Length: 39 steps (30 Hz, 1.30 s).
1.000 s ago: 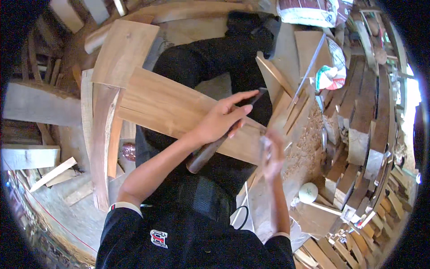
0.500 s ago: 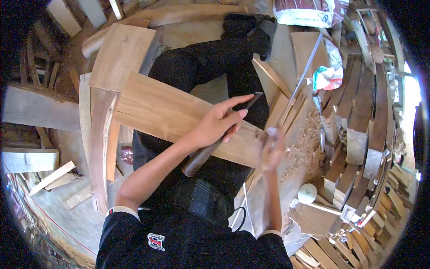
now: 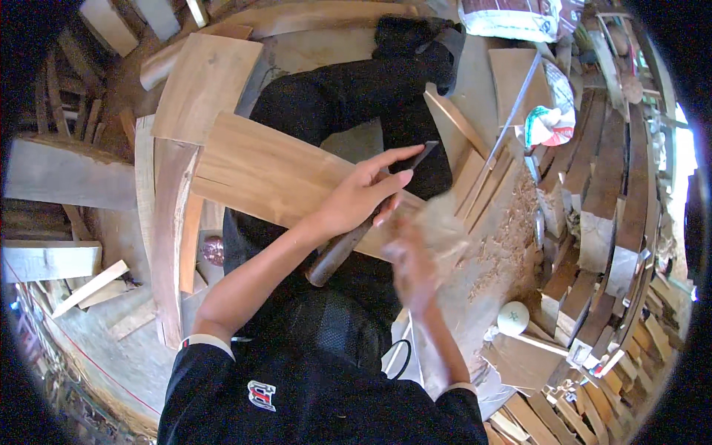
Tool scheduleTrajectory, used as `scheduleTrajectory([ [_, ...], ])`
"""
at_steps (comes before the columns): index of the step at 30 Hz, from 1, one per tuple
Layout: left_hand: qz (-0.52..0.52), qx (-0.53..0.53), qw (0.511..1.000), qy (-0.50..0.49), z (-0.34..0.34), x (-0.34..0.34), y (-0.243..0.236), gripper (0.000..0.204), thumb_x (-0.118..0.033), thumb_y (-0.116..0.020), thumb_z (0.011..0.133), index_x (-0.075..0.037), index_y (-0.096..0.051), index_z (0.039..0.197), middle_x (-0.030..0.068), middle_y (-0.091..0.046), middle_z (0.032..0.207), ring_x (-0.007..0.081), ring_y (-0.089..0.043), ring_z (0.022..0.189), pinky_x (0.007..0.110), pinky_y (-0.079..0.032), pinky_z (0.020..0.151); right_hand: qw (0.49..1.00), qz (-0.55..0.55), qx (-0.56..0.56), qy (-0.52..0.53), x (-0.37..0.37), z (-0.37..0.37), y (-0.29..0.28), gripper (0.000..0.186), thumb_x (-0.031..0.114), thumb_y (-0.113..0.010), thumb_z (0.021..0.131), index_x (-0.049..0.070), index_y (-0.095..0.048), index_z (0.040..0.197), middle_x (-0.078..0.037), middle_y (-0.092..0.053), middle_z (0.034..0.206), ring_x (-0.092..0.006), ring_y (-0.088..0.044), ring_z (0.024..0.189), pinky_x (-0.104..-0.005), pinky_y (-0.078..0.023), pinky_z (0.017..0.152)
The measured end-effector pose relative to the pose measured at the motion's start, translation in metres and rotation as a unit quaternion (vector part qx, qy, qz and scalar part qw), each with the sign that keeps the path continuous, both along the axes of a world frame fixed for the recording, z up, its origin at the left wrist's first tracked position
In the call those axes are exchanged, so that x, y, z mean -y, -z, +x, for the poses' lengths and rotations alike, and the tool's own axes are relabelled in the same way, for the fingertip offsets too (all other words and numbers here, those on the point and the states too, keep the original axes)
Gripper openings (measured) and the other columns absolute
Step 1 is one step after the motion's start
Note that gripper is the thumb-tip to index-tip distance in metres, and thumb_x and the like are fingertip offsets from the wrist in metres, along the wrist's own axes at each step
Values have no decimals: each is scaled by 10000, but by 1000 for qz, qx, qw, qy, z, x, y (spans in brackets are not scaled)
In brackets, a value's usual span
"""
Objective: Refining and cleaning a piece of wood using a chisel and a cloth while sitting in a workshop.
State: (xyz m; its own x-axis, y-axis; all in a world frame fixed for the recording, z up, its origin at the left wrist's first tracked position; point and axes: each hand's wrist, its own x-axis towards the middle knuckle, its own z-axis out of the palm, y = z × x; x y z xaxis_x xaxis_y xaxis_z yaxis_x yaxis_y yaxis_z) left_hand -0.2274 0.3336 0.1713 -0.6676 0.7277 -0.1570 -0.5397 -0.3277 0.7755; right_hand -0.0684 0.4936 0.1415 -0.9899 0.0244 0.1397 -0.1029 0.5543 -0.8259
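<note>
One wooden board (image 3: 271, 174) lies slantwise across the person's dark-clad legs (image 3: 319, 104).
The left hand (image 3: 354, 202) is closed around a long dark tool (image 3: 332, 259) above the board, index finger and thumb reaching along it toward its flat tip; the right hand (image 3: 412, 268) is at the board's right end, too blurred to tell whether its fingers are apart, together or clamped on something. The containers sit toward the upper right: a white-and-brown sack (image 3: 512, 24) at the edge of view and, below it, a rumpled white bag (image 3: 552, 122) with green and red patches (what either holds is hidden). Wood shavings (image 3: 493, 263) litter the floor between the board and the stacked timber (image 3: 627, 185).
</note>
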Motion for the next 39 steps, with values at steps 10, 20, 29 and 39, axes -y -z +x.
scheduleTrajectory([
  [10, -5, 30, 1000, -5, -3, -6, -2, 464, -232, -501, 1039, -144, -407, 1485, 1, -500, 697, 52, -405, 499, 195, -351, 434, 969, 118, 42, 211, -65, -27, -8, 302, 167, -460, 1028, -19, -564, 1243, -163, -548, 1395, -205, -545, 1183, -327, -404, 1027],
  [20, 17, 73, 997, -17, -2, 3, 1, 462, -229, -521, 1032, -155, -417, 1476, 2, -513, 652, 54, -413, 467, 205, -353, 443, 898, -341, 171, 218, -62, -26, -4, 354, 283, -497, 1024, 56, -607, 1273, -93, -614, 1182, -158, -550, 1069, -343, -495, 872],
  [29, 8, 63, 998, -8, -2, 0, 4, 462, -242, -500, 1039, -175, -412, 1488, -8, -504, 709, 46, -412, 512, 181, -349, 446, 946, -38, 322, -21, 2, -26, -46, 437, 190, -478, 994, 28, -504, 1399, -167, -546, 1327, -249, -532, 1196, -352, -402, 1036],
  [39, -20, 52, 998, 3, -5, 0, -6, 465, -243, -518, 1032, -146, -417, 1475, 5, -520, 658, 60, -439, 485, 215, -377, 460, 945, 288, -9, 154, -90, -10, -37, 158, -11, -581, 934, 43, -637, 1072, -129, -641, 1115, -302, -645, 990, -375, -518, 861],
])
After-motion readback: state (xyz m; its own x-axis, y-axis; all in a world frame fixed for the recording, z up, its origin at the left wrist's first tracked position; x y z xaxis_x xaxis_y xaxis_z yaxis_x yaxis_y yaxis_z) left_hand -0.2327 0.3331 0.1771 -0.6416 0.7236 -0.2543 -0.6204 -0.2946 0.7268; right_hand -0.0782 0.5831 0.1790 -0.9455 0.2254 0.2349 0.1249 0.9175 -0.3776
